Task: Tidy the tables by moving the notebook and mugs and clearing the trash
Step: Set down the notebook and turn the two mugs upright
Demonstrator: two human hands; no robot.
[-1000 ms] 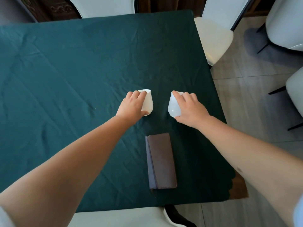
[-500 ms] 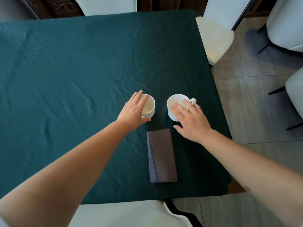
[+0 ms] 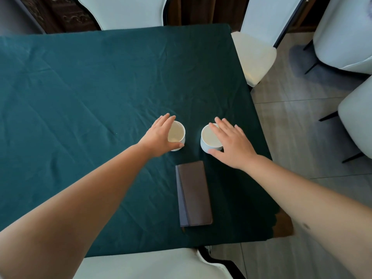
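1 creased dark-green tablecloth [image 3: 100, 97] fills the frame's centre and left, ringed by 6 pale padded chairs. 1 slim brown rectangular notebook [image 3: 194, 193] lies closed at lower centre. Above it stand 2 round white mugs, well apart: left hand [image 3: 160, 138] and right hand [image 3: 231, 142] each hover with fingers spread beside left mug [image 3: 178, 135] and right mug [image 3: 209, 139].

Creased matt green tablecloth [image 3: 90, 93], two smooth glossy white ceramic mugs [image 3: 177, 135] [image 3: 209, 139], notebook [image 3: 194, 194] with matt brown leather-like cover, smooth pale upholstered chairs [image 3: 255, 55], smooth grey floor tiles [image 3: 291, 125]
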